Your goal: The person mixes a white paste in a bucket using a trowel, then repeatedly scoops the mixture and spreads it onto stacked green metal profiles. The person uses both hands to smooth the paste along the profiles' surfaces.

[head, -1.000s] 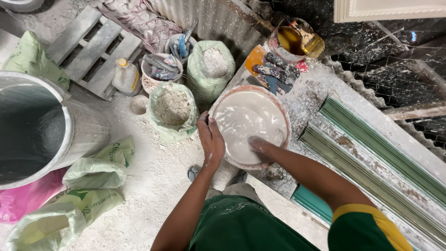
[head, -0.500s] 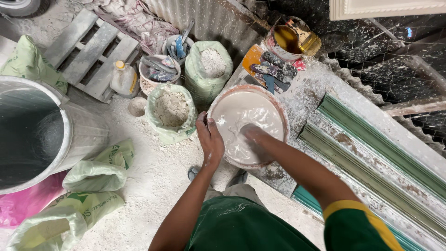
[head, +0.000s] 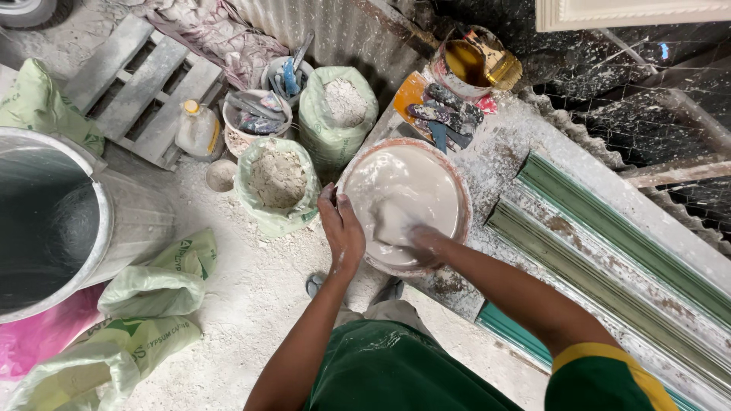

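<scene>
Left arm: extended forward from the lower centre of the head view, forearm bare, elbow slightly bent. Left hand: back of the hand turned up, fingers together and curled downward over an edge, thumb set toward the right side, wrist nearly straight.

Right arm: enters from the lower right corner, upper arm covered by a green sleeve with a yellow band, forearm bare and angled up and to the left. Right hand: palm down, coated in pale wet material and blurred; finger positions cannot be told. The two hands lie near each other, not touching, with the right hand slightly lower in view.
</scene>
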